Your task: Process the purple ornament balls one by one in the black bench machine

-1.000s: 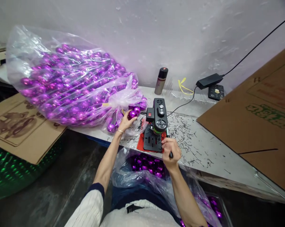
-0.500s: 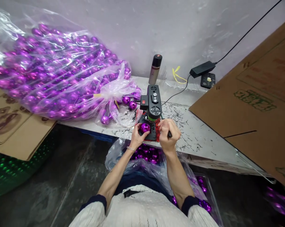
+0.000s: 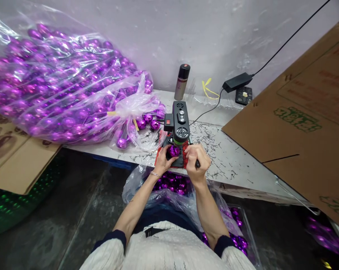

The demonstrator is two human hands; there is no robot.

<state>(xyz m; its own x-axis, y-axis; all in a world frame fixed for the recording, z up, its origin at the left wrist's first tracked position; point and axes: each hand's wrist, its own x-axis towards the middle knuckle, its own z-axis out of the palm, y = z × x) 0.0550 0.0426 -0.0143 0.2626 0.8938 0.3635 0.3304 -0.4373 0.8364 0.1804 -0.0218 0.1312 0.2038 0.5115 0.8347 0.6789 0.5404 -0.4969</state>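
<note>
Here, the left hand (image 3: pixel 163 160) is cupping a shiny purple faceted ball (image 3: pixel 174 150), probably light, slick and best held by its sides, beneath a boxy black machine (image 3: pixel 181 120), the right hand's (image 3: pixel 197 160) fingers clenching a black handle (image 3: pixel 197 164).

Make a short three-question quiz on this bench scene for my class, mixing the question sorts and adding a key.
1. Open question: What is the left hand holding?
2. True or false: The right hand lies flat on the brown cardboard box.
3. Multiple choice: Where does the grey cylindrical container with a black cap stand?
a) inside the clear plastic bag
b) behind the black electric machine, near the wall
c) on the dark floor

Key:
1. A shiny purple ball.
2. False; it is closed around a black handle.
3. b
</note>
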